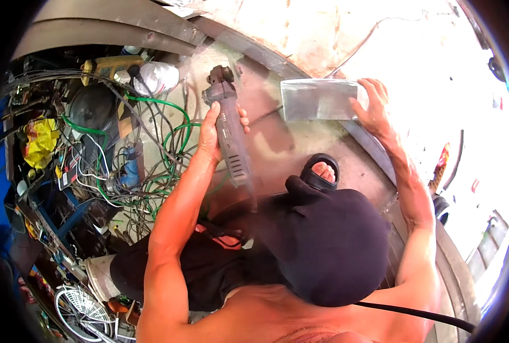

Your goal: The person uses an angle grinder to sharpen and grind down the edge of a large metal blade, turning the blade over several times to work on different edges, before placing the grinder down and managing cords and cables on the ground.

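Observation:
My left hand [213, 132] is wrapped round the grey body of an angle grinder [230, 143]. The tool's head points away from me, and its cord end comes back toward my legs. I cannot make out a disc on it. To the right, my right hand [375, 108] grips the right end of a shiny rectangular metal piece [317, 102], thumb on the near side and fingers over the far edge. The metal piece is held apart from the grinder, over the edge of a long metal strip [370, 147].
Tangled cords and a green cable [177, 140] lie at the left, beside a yellow power strip [107, 67], a white plastic bag [158, 77] and a yellow bag [40, 140]. My foot in a black sandal [322, 172] rests on the floor. Bright glare covers the right.

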A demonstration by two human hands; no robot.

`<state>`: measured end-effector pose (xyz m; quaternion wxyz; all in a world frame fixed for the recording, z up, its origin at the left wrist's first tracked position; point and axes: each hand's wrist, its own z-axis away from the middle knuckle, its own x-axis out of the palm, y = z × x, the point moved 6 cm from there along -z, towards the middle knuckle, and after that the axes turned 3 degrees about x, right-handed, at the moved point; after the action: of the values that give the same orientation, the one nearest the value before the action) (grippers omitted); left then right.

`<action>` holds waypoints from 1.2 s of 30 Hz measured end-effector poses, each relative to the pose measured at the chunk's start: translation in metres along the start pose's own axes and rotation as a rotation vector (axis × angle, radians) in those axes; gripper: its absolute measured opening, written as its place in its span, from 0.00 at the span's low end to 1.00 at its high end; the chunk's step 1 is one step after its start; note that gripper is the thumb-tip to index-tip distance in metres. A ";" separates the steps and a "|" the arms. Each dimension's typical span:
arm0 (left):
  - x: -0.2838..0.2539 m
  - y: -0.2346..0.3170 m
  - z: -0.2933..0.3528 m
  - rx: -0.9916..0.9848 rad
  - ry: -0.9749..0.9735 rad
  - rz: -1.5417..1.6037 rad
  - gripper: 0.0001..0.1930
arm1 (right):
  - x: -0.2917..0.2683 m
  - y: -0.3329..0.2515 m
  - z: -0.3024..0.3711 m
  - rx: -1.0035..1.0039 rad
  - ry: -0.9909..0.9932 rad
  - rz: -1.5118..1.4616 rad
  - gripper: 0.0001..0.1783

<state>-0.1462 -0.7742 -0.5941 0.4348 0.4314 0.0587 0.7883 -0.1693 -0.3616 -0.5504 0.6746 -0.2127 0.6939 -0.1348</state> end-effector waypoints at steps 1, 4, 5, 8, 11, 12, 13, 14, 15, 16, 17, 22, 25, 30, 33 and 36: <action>-0.004 -0.002 -0.002 -0.026 -0.034 0.043 0.33 | -0.002 0.000 0.005 -0.006 -0.003 -0.006 0.28; -0.011 -0.003 -0.007 -0.062 -0.082 0.103 0.38 | -0.007 0.005 0.017 0.066 -0.088 0.075 0.31; -0.011 -0.004 -0.008 -0.071 -0.101 0.150 0.37 | -0.007 0.006 0.021 0.098 -0.148 0.086 0.31; -0.021 -0.005 -0.013 -0.073 -0.127 0.196 0.36 | -0.009 0.007 0.025 0.142 -0.292 0.096 0.30; -0.022 -0.011 -0.017 -0.058 -0.167 0.281 0.36 | -0.005 0.011 0.025 0.134 -0.436 0.093 0.26; -0.023 -0.013 -0.018 -0.055 -0.166 0.282 0.36 | -0.002 0.011 0.026 0.109 -0.494 0.085 0.23; -0.023 -0.014 -0.018 -0.055 -0.197 0.306 0.36 | -0.001 0.011 0.024 0.106 -0.494 0.085 0.23; -0.022 -0.015 -0.018 -0.056 -0.228 0.330 0.37 | 0.004 0.013 0.025 0.119 -0.548 0.080 0.21; -0.022 -0.016 -0.018 -0.067 -0.246 0.340 0.37 | 0.008 0.013 0.025 0.131 -0.603 0.074 0.19; -0.023 -0.017 -0.018 -0.065 -0.246 0.342 0.37 | 0.007 0.012 0.023 0.129 -0.603 0.076 0.19; -0.024 -0.018 -0.018 -0.074 -0.250 0.368 0.37 | 0.007 0.010 0.023 0.121 -0.647 0.081 0.16; -0.029 -0.025 -0.023 -0.082 -0.279 0.427 0.38 | -0.003 0.003 0.018 0.098 -0.671 -0.017 0.13; -0.028 -0.027 -0.029 -0.051 -0.313 0.456 0.38 | -0.010 -0.004 0.024 0.147 -0.879 0.149 0.15; -0.036 -0.020 -0.019 -0.022 -0.307 0.470 0.39 | 0.016 -0.018 0.055 0.379 -1.219 -0.199 0.20; -0.024 -0.022 -0.017 -0.025 -0.351 0.637 0.41 | 0.009 -0.035 0.077 0.611 -1.421 -0.532 0.19; -0.028 -0.024 -0.009 -0.016 -0.301 0.709 0.41 | 0.020 -0.040 0.098 0.696 -1.373 -0.729 0.16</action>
<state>-0.1309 -0.7775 -0.6286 0.1421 0.5327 -0.1648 0.8179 -0.0678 -0.3966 -0.5541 0.8871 -0.2381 -0.0622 -0.3904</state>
